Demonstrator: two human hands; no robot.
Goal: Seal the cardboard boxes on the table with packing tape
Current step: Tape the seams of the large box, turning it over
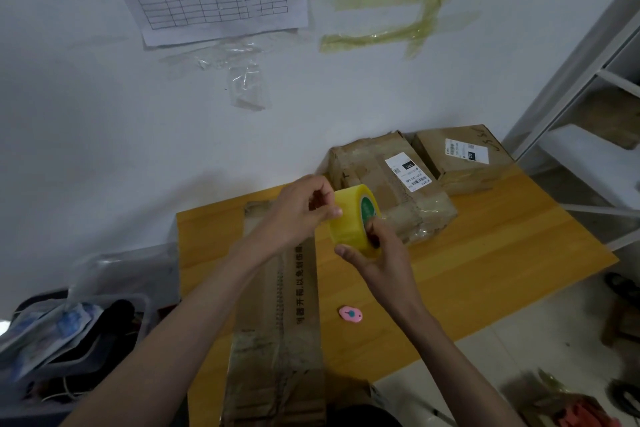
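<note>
Both hands grip a translucent yellow tape roll (353, 222): right hand (384, 260) cradling at 5 o'clock, left hand (301, 211) pinching its rim.

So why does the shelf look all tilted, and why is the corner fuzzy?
Head view: the wide-angle lens bends the edges, so the shelf leans; the red stuff bottom right is blurred. The light is dim and soft. The hands and tape roll in the middle look fairly sharp.
</note>
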